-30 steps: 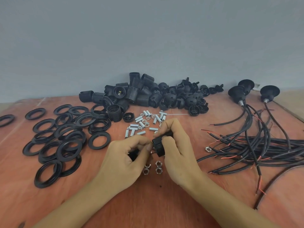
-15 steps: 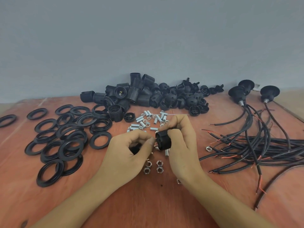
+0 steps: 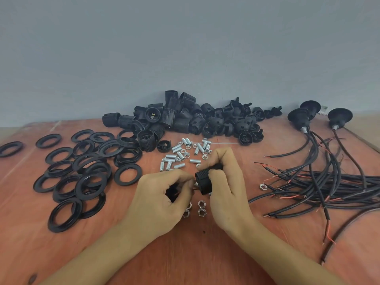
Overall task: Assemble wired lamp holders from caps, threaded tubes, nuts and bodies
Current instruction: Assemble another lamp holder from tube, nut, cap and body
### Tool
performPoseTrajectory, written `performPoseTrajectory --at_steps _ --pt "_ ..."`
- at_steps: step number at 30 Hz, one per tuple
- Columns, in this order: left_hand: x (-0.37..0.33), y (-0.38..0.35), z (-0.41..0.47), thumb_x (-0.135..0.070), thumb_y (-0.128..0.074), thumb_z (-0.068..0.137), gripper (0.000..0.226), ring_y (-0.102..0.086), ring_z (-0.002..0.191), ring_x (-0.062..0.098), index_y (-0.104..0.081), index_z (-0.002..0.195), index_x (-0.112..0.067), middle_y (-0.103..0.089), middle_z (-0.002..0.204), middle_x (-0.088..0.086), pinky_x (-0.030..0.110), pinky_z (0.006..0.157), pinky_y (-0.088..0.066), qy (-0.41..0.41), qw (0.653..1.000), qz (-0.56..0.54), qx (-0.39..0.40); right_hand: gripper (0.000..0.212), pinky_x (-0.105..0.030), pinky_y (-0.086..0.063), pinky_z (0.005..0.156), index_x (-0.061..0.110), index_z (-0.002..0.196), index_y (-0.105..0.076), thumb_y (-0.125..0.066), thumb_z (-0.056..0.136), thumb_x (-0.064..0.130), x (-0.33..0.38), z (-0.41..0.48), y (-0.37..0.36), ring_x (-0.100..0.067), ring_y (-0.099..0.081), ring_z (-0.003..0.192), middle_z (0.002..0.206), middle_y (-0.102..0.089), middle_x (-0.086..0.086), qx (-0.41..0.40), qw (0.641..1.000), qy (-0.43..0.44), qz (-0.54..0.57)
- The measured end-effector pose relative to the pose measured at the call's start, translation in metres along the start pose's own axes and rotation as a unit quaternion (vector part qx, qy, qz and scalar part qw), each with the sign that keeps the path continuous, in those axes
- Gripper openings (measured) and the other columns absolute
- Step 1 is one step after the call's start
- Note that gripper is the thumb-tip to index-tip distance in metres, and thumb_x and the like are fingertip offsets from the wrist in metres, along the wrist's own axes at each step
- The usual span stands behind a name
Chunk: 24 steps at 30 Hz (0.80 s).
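My right hand grips a black ribbed lamp holder cap just above the table. My left hand curls round a second black part, mostly hidden in the palm, and its fingertips meet the cap's left side. A thin wire runs between the two parts. Silver threaded tubes lie scattered just behind the hands. Several hex nuts sit on the table under the hands.
Black rings cover the left of the wooden table. A heap of black holder bodies and caps lies along the back wall. Wired finished holders and a tangle of black cables fill the right. One loose nut lies near the cables.
The cap in my right hand has turned a little between the fingers, and both hands stay close together in the same spot.
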<state>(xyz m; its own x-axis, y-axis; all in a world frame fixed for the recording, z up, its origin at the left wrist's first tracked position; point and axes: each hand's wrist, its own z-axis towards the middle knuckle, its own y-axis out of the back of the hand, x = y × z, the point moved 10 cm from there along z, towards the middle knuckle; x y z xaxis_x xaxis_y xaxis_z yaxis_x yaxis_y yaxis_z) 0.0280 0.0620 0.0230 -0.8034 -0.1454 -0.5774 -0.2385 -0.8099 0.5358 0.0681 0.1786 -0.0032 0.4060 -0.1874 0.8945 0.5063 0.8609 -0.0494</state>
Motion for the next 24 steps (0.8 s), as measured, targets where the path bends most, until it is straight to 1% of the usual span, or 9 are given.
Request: performPoseTrajectory --at_steps 4,8,11,13,15,17,19,21,24 --pt "-0.003 -0.001 -0.003 -0.004 -0.065 0.081 0.011 -0.062 0.058 0.01 -0.074 0.08 -0.008 -0.067 0.065 -0.004 0.025 0.052 -0.047 -0.01 1.0 0.012 0.002 0.02 -0.019 -0.037 0.056 0.016 0.078 -0.046 -0.035 0.075 -0.001 0.004 -0.003 -0.003 -0.004 -0.039 0.06 0.066 -0.048 0.01 0.019 1.0 0.018 -0.005" --pt "0.007 0.0 0.0 -0.005 -0.067 0.086 0.014 -0.061 0.056 0.002 -0.073 0.08 -0.015 -0.065 0.062 -0.013 0.008 0.055 -0.042 0.04 0.999 -0.023 -0.005 0.015 -0.026 -0.046 0.063 0.015 0.082 -0.047 -0.038 0.076 0.005 -0.005 0.0 0.001 -0.009 -0.05 0.069 0.072 -0.057 0.007 -0.005 0.997 -0.035 0.069" --pt "0.025 -0.001 0.003 -0.029 -0.069 0.086 0.006 -0.059 0.051 -0.001 -0.072 0.086 -0.024 -0.069 0.069 -0.01 0.007 0.052 -0.042 0.13 0.987 -0.097 0.002 0.011 -0.02 -0.05 0.068 0.017 0.09 -0.048 -0.049 0.083 0.008 -0.014 0.008 0.007 -0.008 -0.061 0.077 0.079 -0.066 0.004 -0.022 0.988 -0.076 0.131" --pt "0.037 -0.003 0.002 -0.044 -0.076 0.073 0.026 -0.059 0.049 -0.002 -0.071 0.092 -0.027 -0.072 0.079 -0.008 0.012 0.047 -0.046 0.191 0.967 -0.169 0.015 0.014 -0.022 -0.052 0.07 0.017 0.093 -0.05 -0.057 0.092 0.004 -0.02 0.011 0.016 -0.013 -0.063 0.081 0.085 -0.067 0.0 -0.048 0.986 -0.095 0.127" --pt "0.048 -0.008 0.0 -0.04 -0.089 0.061 0.045 -0.069 0.064 0.004 -0.07 0.1 -0.027 -0.074 0.093 -0.01 0.016 0.058 -0.053 0.236 0.945 -0.22 0.045 0.014 -0.025 -0.053 0.068 0.014 0.092 -0.053 -0.059 0.092 0.002 -0.025 0.013 0.027 -0.018 -0.062 0.08 0.086 -0.066 -0.005 -0.085 0.982 -0.109 0.127" --pt "0.057 -0.014 -0.003 -0.027 -0.094 0.053 0.06 -0.073 0.087 0.011 -0.069 0.108 -0.024 -0.075 0.102 -0.006 0.019 0.078 -0.056 0.267 0.928 -0.247 0.078 0.011 -0.021 -0.053 0.064 0.011 0.092 -0.056 -0.062 0.091 0.003 -0.024 0.015 0.034 -0.016 -0.063 0.077 0.083 -0.067 -0.005 -0.107 0.98 -0.106 0.128" --pt "0.06 -0.017 -0.003 -0.019 -0.093 0.057 0.06 -0.072 0.094 0.014 -0.068 0.111 -0.022 -0.076 0.101 -0.001 0.021 0.085 -0.055 0.272 0.921 -0.261 0.096 0.013 -0.021 -0.054 0.065 0.011 0.097 -0.055 -0.064 0.09 0.005 -0.02 0.017 0.038 -0.014 -0.067 0.076 0.08 -0.07 -0.003 -0.117 0.982 -0.091 0.121" --pt "0.058 -0.02 -0.002 -0.023 -0.083 0.066 0.053 -0.072 0.094 0.013 -0.065 0.116 -0.021 -0.076 0.098 -0.002 0.019 0.082 -0.055 0.256 0.926 -0.255 0.109 0.02 -0.029 -0.058 0.075 0.014 0.102 -0.052 -0.066 0.09 0.007 -0.012 0.017 0.039 -0.021 -0.07 0.083 0.087 -0.073 -0.01 -0.115 0.985 -0.067 0.108" --pt "0.051 -0.024 -0.003 -0.034 -0.072 0.071 0.06 -0.069 0.068 0.012 -0.055 0.128 -0.033 -0.074 0.083 -0.002 0.021 0.063 -0.055 0.238 0.934 -0.237 0.122 0.029 -0.033 -0.057 0.083 0.035 0.097 -0.065 -0.065 0.091 0.006 0.004 0.017 0.032 -0.03 -0.069 0.096 0.11 -0.067 -0.024 -0.084 0.993 -0.018 0.082"
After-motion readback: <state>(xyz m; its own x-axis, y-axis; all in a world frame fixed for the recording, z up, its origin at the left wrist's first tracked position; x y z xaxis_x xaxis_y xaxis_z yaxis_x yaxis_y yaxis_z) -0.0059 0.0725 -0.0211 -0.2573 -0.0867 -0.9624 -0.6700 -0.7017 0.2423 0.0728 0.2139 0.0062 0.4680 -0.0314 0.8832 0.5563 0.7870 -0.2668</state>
